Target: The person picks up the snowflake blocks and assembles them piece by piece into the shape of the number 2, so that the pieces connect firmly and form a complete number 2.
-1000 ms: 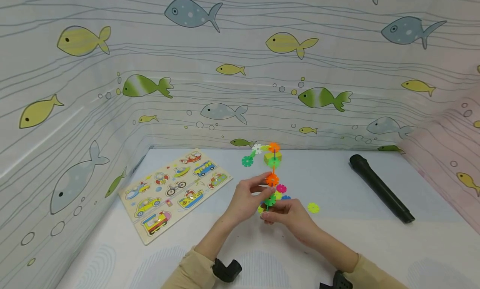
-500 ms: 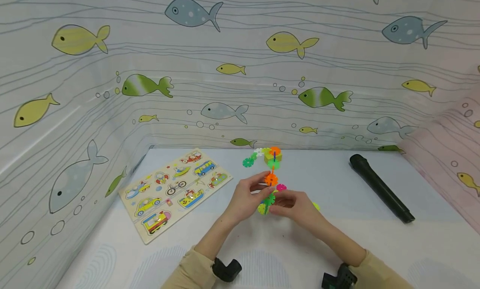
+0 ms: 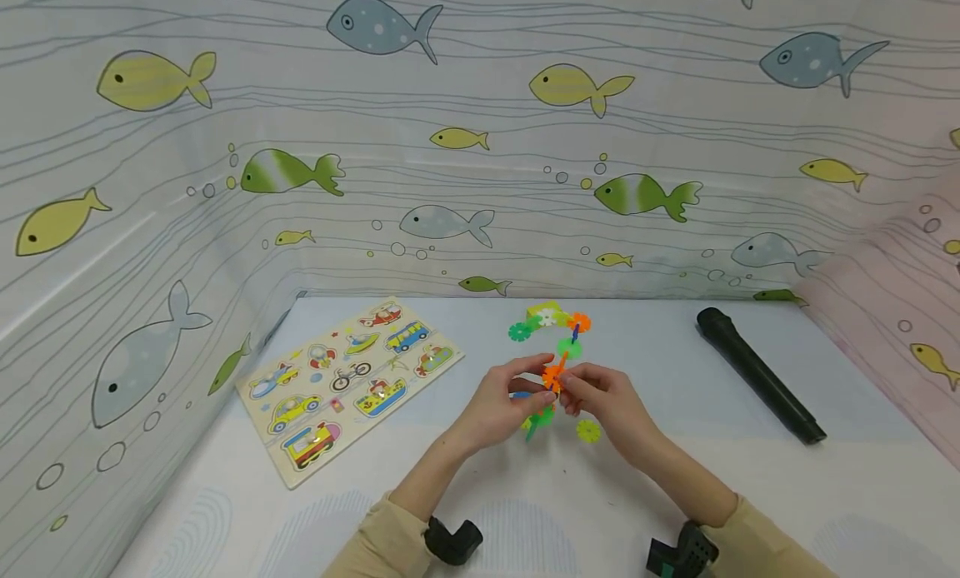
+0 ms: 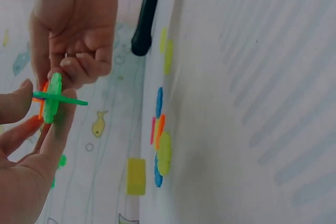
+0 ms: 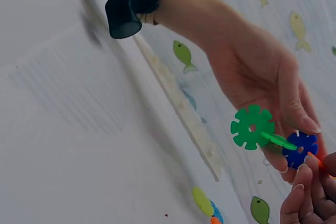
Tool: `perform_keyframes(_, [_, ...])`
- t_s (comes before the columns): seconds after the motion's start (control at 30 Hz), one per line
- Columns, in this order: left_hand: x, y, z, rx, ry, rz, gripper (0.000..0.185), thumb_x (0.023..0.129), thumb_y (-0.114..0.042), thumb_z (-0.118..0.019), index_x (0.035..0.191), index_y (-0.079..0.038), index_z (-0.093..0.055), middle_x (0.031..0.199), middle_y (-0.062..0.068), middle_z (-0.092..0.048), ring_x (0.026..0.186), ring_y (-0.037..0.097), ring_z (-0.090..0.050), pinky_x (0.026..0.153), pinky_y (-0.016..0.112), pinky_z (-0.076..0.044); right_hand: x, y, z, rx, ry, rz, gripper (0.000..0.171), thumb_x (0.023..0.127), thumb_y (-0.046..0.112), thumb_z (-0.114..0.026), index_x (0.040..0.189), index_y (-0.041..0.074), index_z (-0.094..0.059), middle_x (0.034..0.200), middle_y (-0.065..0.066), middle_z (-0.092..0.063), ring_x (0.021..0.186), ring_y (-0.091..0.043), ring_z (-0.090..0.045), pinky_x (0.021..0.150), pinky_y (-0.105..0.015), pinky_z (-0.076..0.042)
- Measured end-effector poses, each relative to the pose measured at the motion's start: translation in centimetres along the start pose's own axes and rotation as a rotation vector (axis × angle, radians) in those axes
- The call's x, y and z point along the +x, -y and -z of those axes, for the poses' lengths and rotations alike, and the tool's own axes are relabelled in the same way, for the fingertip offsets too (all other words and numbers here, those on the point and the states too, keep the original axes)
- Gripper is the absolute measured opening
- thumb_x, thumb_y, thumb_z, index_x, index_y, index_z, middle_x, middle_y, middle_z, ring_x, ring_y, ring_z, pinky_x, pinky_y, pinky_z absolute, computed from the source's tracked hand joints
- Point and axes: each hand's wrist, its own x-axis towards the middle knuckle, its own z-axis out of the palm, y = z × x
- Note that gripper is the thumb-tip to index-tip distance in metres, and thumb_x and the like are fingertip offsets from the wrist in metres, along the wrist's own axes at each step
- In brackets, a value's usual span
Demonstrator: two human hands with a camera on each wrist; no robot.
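A: What's different from a moment ago?

B: The chain of colourful plastic snowflake discs (image 3: pixel 553 357) now leans right. The right hand (image 3: pixel 600 399) has come up from the white table (image 3: pixel 750 478) and pinches an orange disc beside the left hand (image 3: pixel 501 403), which grips the chain, held above the table.

A: Meaning?

B: Likely another disc is being pressed on.

Those snowflake discs (image 3: pixel 553 370) are looking like smooth, shiny plastic, the puzzle board (image 3: pixel 348 382) at 9 o'clock glossy printed wood, the black tube (image 3: pixel 757 375) matt.

I can read no words, numbers or brand marks anywhere here. The puzzle board (image 3: pixel 349 383) left of my hands carries only vehicle pictures, and the black microphone (image 3: pixel 759 375) looks unmarked.
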Motion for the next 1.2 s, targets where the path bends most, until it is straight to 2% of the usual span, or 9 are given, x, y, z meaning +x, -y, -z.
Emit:
perform_keyframes(0.17, [0.0,0.1,0.0,-0.015,0.000,0.011,0.047,0.098,-0.011,-0.063,0.144,-0.011,-0.053,0.133,0.014,-0.059,0.112,0.030,-0.067,0.086,0.026,-0.058,0.0,0.0,0.1,0.057,0.005,-0.014,0.033,0.100,0.024,-0.062,0.109,-0.007,-0.062,0.083,-0.006,-0.064,0.075,-0.018,-0.059,0.075,-0.024,-0.055])
perform_keyframes(0.4, [-0.1,-0.2,0.7,0.012,0.051,0.056,0.054,0.098,-0.021,-0.066,0.147,-0.013,-0.048,0.136,0.012,-0.059,0.119,0.028,-0.064,0.093,0.031,-0.056,0.0,-0.1,0.4,-0.032,-0.028,0.046,0.034,0.100,0.024,-0.062,0.112,-0.007,-0.064,0.087,-0.010,-0.068,0.079,-0.020,-0.064,0.079,-0.030,-0.057])
perform_keyframes(0.53, [-0.2,-0.4,1.6,0.007,0.112,0.084,0.060,0.092,-0.015,-0.073,0.145,-0.012,-0.046,0.136,0.013,-0.059,0.120,0.028,-0.062,0.096,0.037,-0.055,0.1,-0.1,0.7,-0.046,-0.058,0.032,0.034,0.100,0.025,-0.061,0.114,-0.006,-0.064,0.091,-0.013,-0.069,0.080,-0.019,-0.064,0.080,-0.028,-0.057])
perform_keyframes(0.7, [-0.1,-0.2,1.7,-0.020,0.163,0.130,0.061,0.087,-0.004,-0.076,0.140,-0.013,-0.047,0.133,0.011,-0.061,0.111,0.024,-0.065,0.092,0.036,-0.057,0.3,-0.2,1.1,-0.037,-0.070,0.032,0.034,0.101,0.024,-0.061,0.114,-0.007,-0.063,0.092,-0.012,-0.068,0.080,-0.017,-0.064,0.081,-0.027,-0.057])
perform_keyframes(1.0, [0.0,0.0,1.7,0.024,0.153,0.107,0.052,0.088,-0.010,-0.076,0.136,-0.010,-0.056,0.128,0.006,-0.064,0.113,0.019,-0.067,0.090,0.028,-0.056,0.5,-0.2,1.3,-0.001,-0.071,0.029,0.031,0.102,0.020,-0.059,0.113,-0.009,-0.061,0.086,-0.005,-0.066,0.077,-0.016,-0.062,0.079,-0.027,-0.056])
perform_keyframes(1.2, [0.0,0.1,1.6,0.038,0.179,0.103,0.047,0.090,-0.012,-0.075,0.135,-0.010,-0.060,0.130,0.002,-0.064,0.114,0.021,-0.066,0.095,0.030,-0.054,0.6,-0.1,1.2,0.024,-0.065,0.021,0.031,0.102,0.020,-0.058,0.112,-0.009,-0.061,0.086,-0.004,-0.066,0.077,-0.016,-0.061,0.077,-0.024,-0.055])
